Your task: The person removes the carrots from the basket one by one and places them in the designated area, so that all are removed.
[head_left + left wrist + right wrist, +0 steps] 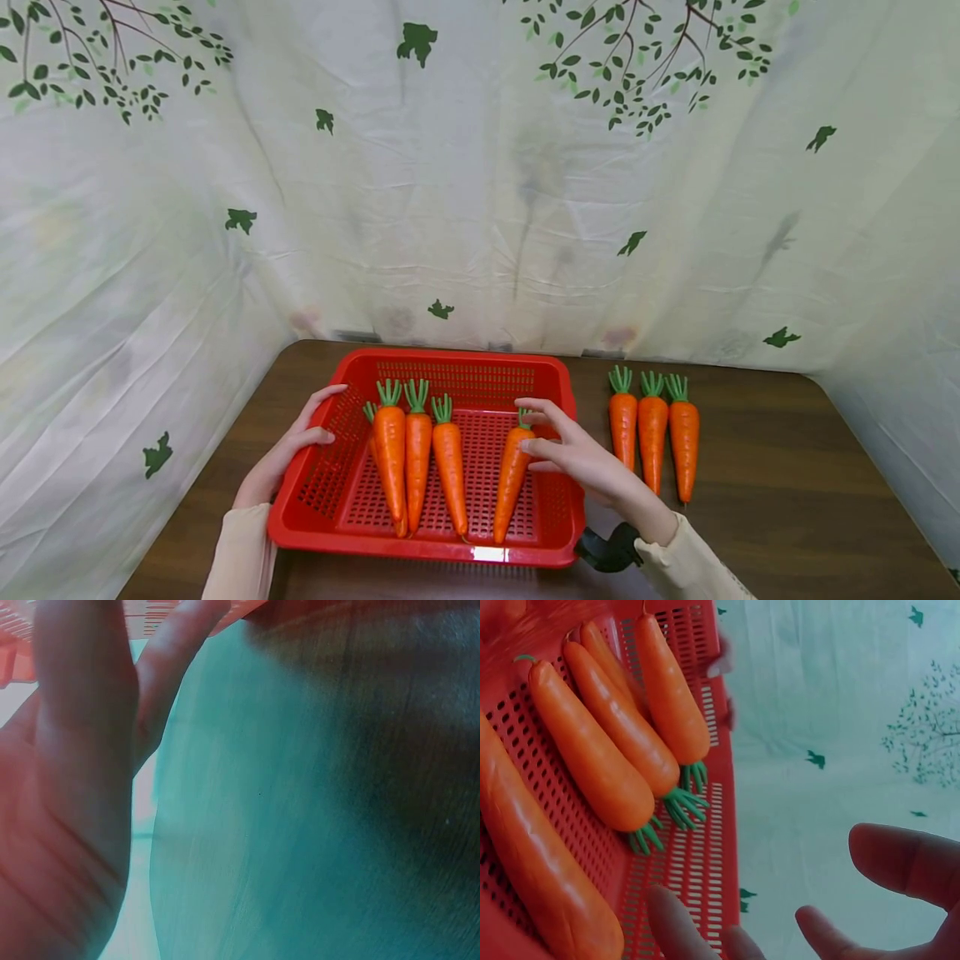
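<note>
A red plastic basket (465, 552) with perforated walls stands on the table. My left hand (288, 446) grips its left rim, fingertips and thumb hooked over the edge. Several orange carrots (448, 467) with green tops lie side by side in the basket's left half, one partly hidden under another. A single carrot (512, 483) lies tilted in the right half. Above its green top hovers my right hand (581, 458), fingers spread and apart. In the right wrist view, its fingertips (676, 922) reach past the carrot's thick end (592, 930) with nothing between them.
Three more carrots (653, 433) lie in a row on the brown wooden table (787, 492), right of the basket and partly behind my right forearm. A pale curtain (480, 208) with leaf prints encloses the back and sides. A black strap (609, 550) is at my right wrist.
</note>
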Available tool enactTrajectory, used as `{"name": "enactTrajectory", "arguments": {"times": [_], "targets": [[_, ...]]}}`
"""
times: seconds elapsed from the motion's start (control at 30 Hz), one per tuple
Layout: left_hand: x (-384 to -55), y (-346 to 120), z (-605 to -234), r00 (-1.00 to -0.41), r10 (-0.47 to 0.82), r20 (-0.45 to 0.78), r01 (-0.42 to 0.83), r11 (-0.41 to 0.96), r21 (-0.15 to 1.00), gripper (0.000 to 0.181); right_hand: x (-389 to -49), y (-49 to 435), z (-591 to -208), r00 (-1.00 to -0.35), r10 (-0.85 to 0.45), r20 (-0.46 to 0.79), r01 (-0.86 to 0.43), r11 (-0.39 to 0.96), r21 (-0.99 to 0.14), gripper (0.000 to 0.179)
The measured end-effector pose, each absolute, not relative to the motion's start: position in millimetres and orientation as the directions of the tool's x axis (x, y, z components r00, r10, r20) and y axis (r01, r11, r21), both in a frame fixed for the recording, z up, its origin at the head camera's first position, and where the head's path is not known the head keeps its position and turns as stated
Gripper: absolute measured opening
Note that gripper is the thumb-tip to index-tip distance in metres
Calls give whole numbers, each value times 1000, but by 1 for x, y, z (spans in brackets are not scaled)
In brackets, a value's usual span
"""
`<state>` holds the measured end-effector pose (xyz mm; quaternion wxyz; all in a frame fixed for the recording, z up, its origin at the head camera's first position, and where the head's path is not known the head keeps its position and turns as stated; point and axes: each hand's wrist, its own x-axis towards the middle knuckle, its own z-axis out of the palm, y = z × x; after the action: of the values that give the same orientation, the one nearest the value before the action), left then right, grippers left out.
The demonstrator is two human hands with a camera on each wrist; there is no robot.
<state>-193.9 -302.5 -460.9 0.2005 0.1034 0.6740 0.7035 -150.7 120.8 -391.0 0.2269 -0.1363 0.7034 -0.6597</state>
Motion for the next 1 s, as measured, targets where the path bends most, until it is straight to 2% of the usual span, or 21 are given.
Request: {"name": "enactTrajectory", "arguments": {"times": [0.47,0.7,1.0], "targets": [[-197,-300,-461,-901,416,-126,-137,2,991,67,-154,108,-395,-869,-405,-283,242,151,-959,58],[-196,-301,-460,-901,413,-132,-142,6,990,68,-158,102,-398,-856,-381,-348,298,185,-936,61],[-198,-303,-462,-892,446,-79,-95,-14,995,68,-163,96,-402,-832,-389,-395,353,179,-919,61]]}}
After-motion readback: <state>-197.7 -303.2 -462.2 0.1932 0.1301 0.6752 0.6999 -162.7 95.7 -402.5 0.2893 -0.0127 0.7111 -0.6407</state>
